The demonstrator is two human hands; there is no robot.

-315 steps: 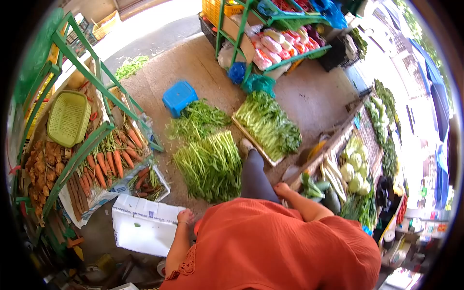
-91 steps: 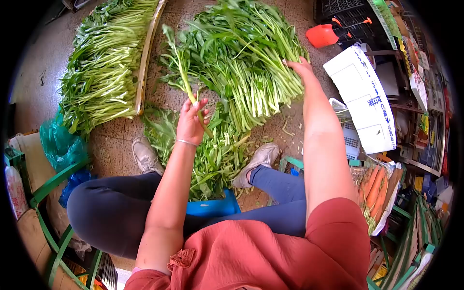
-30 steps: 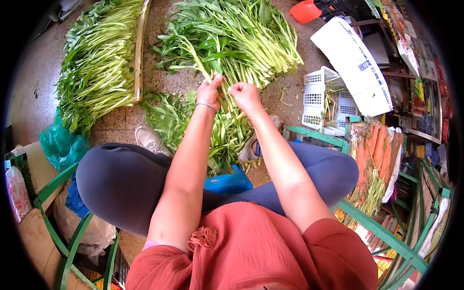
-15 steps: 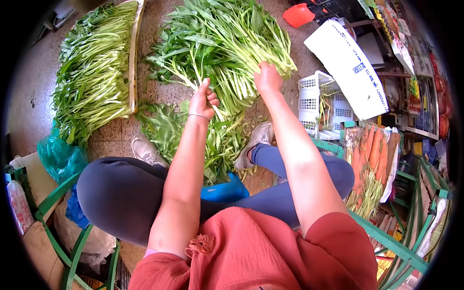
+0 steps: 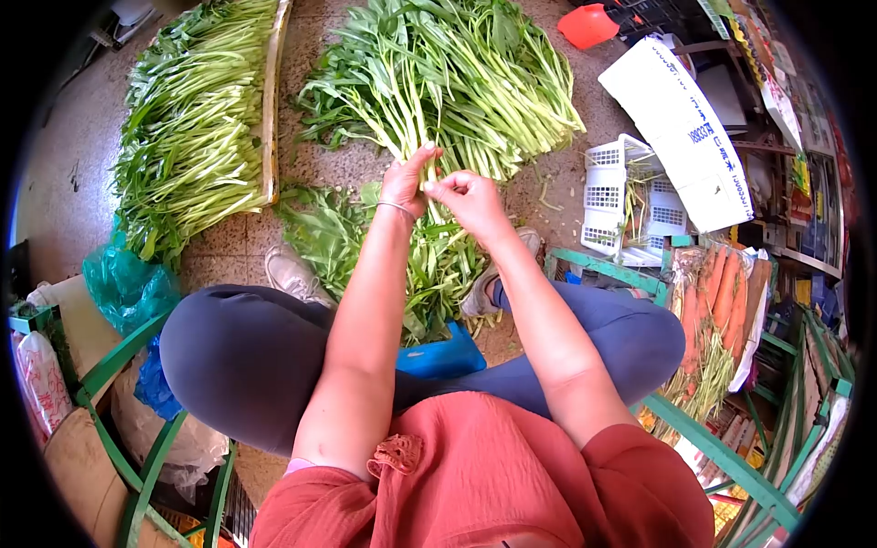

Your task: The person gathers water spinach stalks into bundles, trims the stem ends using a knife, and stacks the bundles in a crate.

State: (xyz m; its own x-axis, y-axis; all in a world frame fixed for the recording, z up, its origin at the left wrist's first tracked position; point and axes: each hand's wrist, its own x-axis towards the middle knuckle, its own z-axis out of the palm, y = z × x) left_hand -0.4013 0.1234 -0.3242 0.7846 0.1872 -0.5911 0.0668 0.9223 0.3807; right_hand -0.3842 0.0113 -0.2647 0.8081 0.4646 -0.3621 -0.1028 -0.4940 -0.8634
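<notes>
My left hand (image 5: 408,185) is closed round a small bunch of water spinach stalks (image 5: 402,119), its leafy tops pointing away from me. Right beside it, my right hand (image 5: 470,203) pinches at the same stalks with thumb and fingertips, just below the left thumb; the exact stem in the pinch is partly hidden. Beyond both hands lies a big pile of water spinach (image 5: 512,91), cut ends toward the right. Loose leaves and stems (image 5: 438,274) are heaped on the floor between my shoes.
Stacked greens (image 5: 201,137) lie at left along a pale wooden strip (image 5: 271,100). At right stand a white plastic basket (image 5: 604,196), a white printed carton (image 5: 681,132) and bagged carrots (image 5: 722,292). A blue plastic piece (image 5: 448,356) and green metal frames (image 5: 722,457) are close to my legs.
My right hand has left the big pile and come in to meet my left hand at the stalks. The bunch in my left hand looks fuller and points more straight ahead.
</notes>
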